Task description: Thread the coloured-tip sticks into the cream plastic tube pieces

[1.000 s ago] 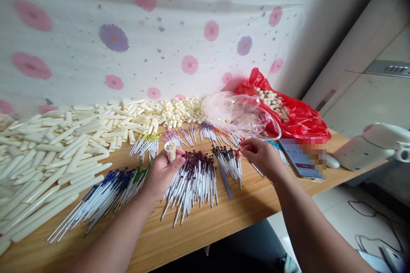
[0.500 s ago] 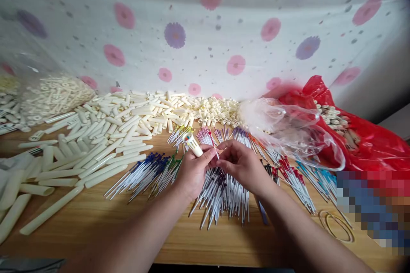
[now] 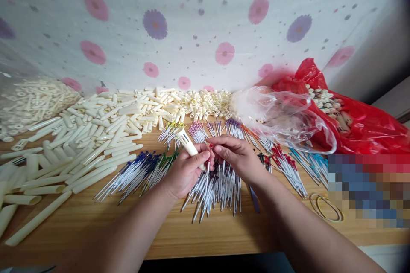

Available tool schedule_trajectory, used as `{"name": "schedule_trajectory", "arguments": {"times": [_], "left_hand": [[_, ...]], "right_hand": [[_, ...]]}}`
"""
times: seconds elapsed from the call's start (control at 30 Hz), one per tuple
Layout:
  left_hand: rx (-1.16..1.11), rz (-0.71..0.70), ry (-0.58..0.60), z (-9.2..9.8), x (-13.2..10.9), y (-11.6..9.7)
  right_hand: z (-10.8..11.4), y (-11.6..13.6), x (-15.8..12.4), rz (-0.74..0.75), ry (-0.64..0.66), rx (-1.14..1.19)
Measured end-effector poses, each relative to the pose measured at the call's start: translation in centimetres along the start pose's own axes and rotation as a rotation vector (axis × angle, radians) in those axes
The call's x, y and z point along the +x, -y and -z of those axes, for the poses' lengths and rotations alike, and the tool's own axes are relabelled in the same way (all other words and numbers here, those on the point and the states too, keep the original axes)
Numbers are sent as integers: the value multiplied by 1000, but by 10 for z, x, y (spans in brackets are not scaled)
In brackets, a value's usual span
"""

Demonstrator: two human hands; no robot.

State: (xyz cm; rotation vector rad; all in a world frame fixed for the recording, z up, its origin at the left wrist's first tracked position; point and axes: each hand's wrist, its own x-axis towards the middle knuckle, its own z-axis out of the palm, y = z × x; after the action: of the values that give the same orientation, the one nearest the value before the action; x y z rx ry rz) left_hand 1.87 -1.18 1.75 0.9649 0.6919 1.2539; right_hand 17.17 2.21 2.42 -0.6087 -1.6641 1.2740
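My left hand (image 3: 188, 166) is closed around a cream multicolour pen barrel (image 3: 189, 144). The barrel tilts up to the left, and its slotted end points away from me. Between my two hands hangs a pen refill (image 3: 209, 164) with a red top and a white tube pointing down. The fingertips of my right hand (image 3: 237, 155) pinch near its red top, and my left fingers lie close beside the tube. Just beyond and below my hands is a fan of white refills with dark tops (image 3: 221, 187). Blue-topped refills (image 3: 128, 175) lie to the left.
Cream pen tubes (image 3: 86, 136) are heaped across the left and back. Slotted cream parts (image 3: 208, 104) sit behind my hands. On the right are red-topped refills (image 3: 285, 164), a clear plastic bag (image 3: 282, 115), a red bag (image 3: 368, 115) and rubber bands (image 3: 326, 208).
The refill between my hands now hangs with its red top up and its tube down. The pen barrel leans further left. The whole view has shifted slightly.
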Motion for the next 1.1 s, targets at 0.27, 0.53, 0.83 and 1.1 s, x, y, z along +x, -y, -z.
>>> {"name": "schedule_trajectory", "arguments": {"times": [0.27, 0.53, 0.83, 1.1], "left_hand": [[141, -8, 97, 4, -1, 3], [801, -387, -236, 26, 8, 1], [968, -522, -145, 15, 8, 2], [1023, -550, -116, 22, 10, 6]], "right_hand": [[3, 7, -1, 25, 170, 213], [12, 47, -27, 479, -352, -79], [-2, 72, -34, 641, -90, -646], [-11, 56, -29, 665, -153, -635]]}}
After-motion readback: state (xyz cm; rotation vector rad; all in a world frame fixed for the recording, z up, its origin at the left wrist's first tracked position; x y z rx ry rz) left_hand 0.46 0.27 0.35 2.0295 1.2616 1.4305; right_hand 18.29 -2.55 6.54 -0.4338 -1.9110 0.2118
